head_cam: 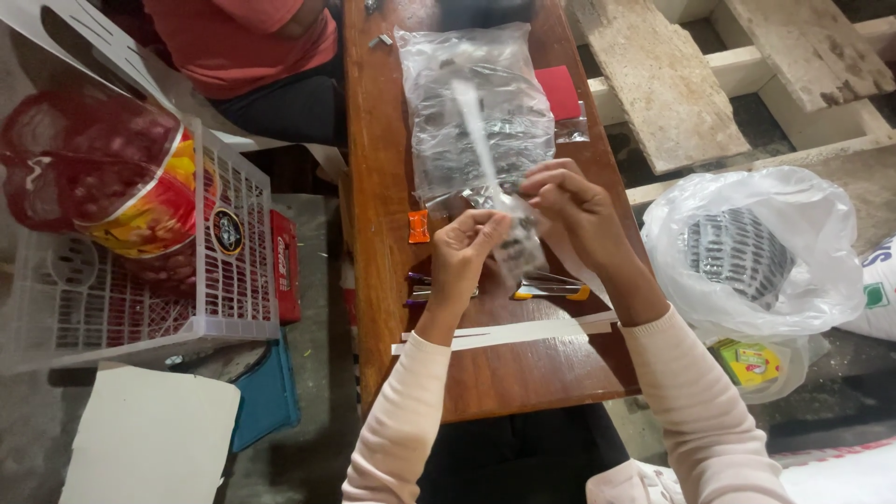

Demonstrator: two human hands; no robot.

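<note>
Left hand (459, 250) and right hand (569, 207) pinch 1 small clear packet (516, 245) between closed fingertips above the wooden table (378, 187). Behind lies a clear plastic bag (476, 112) beside a red card (561, 91); an orange tag (419, 226) sits left.

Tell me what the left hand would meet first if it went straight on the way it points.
Probably the small clear packet that the left hand already pinches with the right hand; depth is unclear.

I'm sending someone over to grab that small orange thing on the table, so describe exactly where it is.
Start at the long brown wooden table. The small orange packet lies near its left edge, just left of the left hand and below the big clear plastic bag. It is the only orange piece there, square and flat.
</note>
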